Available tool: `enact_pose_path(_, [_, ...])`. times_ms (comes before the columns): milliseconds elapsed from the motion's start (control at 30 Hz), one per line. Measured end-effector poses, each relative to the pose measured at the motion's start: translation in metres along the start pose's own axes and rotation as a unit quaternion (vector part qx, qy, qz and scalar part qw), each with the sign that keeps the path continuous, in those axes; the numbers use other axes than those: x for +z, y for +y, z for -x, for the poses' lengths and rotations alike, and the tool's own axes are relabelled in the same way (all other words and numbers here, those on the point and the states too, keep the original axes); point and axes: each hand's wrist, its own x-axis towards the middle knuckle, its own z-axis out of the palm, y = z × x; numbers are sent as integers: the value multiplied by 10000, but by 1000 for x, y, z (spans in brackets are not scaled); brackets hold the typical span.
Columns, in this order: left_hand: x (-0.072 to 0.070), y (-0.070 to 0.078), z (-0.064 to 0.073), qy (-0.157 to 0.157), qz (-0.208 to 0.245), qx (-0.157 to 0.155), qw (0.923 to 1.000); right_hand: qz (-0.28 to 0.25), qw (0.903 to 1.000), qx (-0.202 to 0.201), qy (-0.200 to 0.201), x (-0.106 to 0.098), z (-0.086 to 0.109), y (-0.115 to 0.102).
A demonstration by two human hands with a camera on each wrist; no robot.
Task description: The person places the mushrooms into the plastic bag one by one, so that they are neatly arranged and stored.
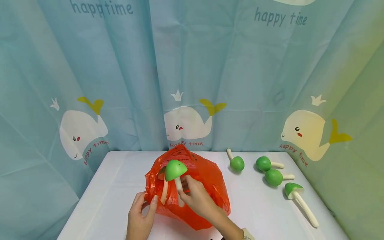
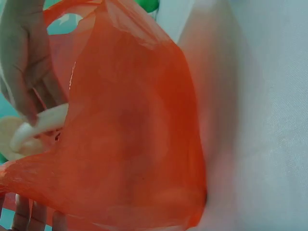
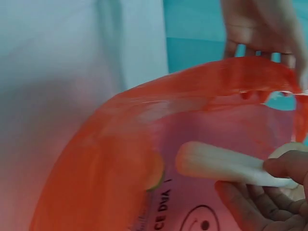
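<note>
A red plastic bag (image 1: 214,183) lies on the white table with its mouth held up. My left hand (image 1: 140,213) grips the left edge of that mouth between thumb and fingers. At the opening, my right hand (image 1: 196,196) pinches the pale stem of a toy mushroom (image 1: 175,170) with a green cap, cap upward. Beside it, a second mushroom (image 1: 164,191) stands partly within the bag, its cap browned by the red film. The right wrist view shows the held stem (image 3: 216,161) between thumb and fingers, pointing into the bag. Most of the bag's inside is hidden.
Right of the bag lie several more green mushrooms: one near the back edge (image 1: 237,163), two close together, including this one (image 1: 273,177), and a long-stemmed one (image 1: 304,206) by the right edge. Behind the table (image 1: 102,200) hangs a blue whale-print curtain (image 1: 192,66).
</note>
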Motion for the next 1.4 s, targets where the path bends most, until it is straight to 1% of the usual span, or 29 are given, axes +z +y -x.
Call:
enact_pose_path(100, [1, 1, 0, -13, 37, 61, 10000, 272, 9996, 87, -19, 5, -4, 5])
enact_pose_path(200, [2, 1, 0, -30, 84, 75, 9999, 403, 9988, 267, -12, 8, -8, 8])
enact_pose_path(300, [3, 1, 0, -20, 89, 133, 9999, 341, 9981, 508, 13, 12, -13, 11])
enact_pose_path(467, [4, 1, 1, 48, 199, 350, 9992, 235, 9963, 814, 160, 17, -20, 18])
enact_pose_path(600, [4, 2, 1, 37, 269, 382, 9989, 244, 9956, 858, 276, 20, -23, 24])
enact_pose_path(800, [5, 1, 2, -59, 301, 365, 9989, 260, 9961, 763, 369, 24, -25, 34])
enact_pose_path(1000, [5, 0, 2, -26, 408, 451, 9981, 480, 9954, 643, 523, 25, -29, 43])
enact_pose_path(1200, [6, -2, 3, -20, 507, 596, 9969, 631, 9933, 838, 489, 28, -35, 46])
enact_pose_path(1400, [6, -3, 4, -3, 588, 676, 9960, 843, 9903, 991, 477, 31, -42, 49])
